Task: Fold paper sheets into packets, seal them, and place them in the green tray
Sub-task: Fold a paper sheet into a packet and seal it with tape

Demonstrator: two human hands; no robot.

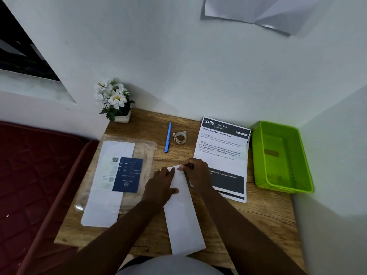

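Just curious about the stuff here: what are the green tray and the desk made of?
Tray: looks like glossy moulded plastic, judging by its bright uniform green and perforated walls. Desk: wood or a wood-look laminate; brown grain lines show, but the picture cannot tell which.

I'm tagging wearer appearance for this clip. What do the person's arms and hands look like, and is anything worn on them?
Both forearms are bare up to the frame's edge: no sleeves, watch or bracelets. The left hand and right hand wear no gloves; no rings are discernible.
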